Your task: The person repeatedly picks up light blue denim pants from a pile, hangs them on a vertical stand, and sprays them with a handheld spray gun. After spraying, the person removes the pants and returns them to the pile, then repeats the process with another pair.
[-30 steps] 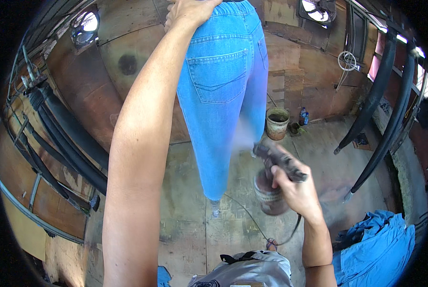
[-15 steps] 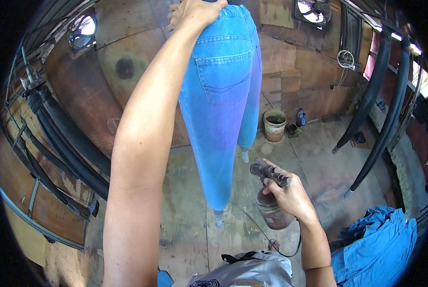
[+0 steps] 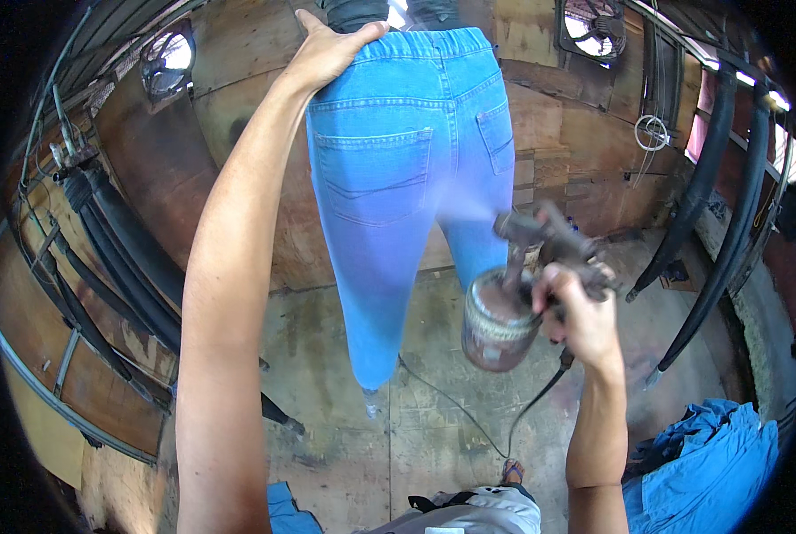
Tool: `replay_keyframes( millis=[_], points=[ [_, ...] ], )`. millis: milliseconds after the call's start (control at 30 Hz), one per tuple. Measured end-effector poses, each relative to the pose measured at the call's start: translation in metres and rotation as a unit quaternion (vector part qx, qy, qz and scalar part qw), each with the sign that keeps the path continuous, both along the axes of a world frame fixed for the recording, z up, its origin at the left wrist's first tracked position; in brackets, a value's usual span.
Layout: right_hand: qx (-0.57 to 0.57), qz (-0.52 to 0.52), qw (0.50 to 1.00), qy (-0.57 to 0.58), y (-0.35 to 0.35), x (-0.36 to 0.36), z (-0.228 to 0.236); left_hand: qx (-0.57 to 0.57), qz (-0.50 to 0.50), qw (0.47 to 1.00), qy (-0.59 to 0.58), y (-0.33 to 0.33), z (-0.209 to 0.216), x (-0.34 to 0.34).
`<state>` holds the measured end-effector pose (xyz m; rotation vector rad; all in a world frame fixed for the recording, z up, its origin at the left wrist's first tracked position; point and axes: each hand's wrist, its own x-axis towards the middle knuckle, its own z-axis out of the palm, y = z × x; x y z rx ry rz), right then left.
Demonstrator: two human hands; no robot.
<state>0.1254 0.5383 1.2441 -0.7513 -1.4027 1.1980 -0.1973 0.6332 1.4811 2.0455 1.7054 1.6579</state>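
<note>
Light blue jeans (image 3: 376, 236) hang upright in front of me on a dark form, their back side facing me. Purplish tint marks the seat and upper legs. My left hand (image 3: 331, 52) lies against the left end of the waistband, thumb and a finger stretched apart; its other fingers are hard to see. In my right hand (image 3: 580, 316) is a spray gun (image 3: 549, 236), blurred by motion, with a cup of reddish-brown liquid (image 3: 502, 325) under it. Pale mist leaves its nozzle toward the jeans, just below the right back pocket.
A dark hose (image 3: 530, 411) runs from the gun down to the floor. Black padded leg forms hang at the left (image 3: 131, 240) and right (image 3: 710, 178). Blue garments (image 3: 705, 467) are heaped at lower right. Two fans (image 3: 166, 64) sit in the wooden wall.
The jeans have turned to show both back pockets. My right hand has raised the spray gun toward them, and mist now shows. My left hand has shifted left and its fingers have spread.
</note>
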Motion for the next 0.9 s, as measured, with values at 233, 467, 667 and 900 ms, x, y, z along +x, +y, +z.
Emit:
replay_keyframes(
  millis=[233,467,667,900],
  points=[
    [-0.097,0.172,0.961,-0.193,0.02,-0.007,-0.156,0.151,-0.013,0.983,0.108,0.043,-0.004,-0.031],
    [-0.089,0.141,0.952,-0.256,0.007,0.06,-0.28,-0.399,0.311,0.81,0.297,-0.011,0.083,0.016],
    [-0.087,0.021,0.964,-0.251,0.052,0.132,-0.311,0.334,0.328,0.825,0.317,0.067,0.147,0.141],
    [-0.057,-0.058,0.958,-0.277,0.113,0.211,-0.228,0.449,0.281,0.779,0.337,0.184,0.185,0.227]
  ],
)
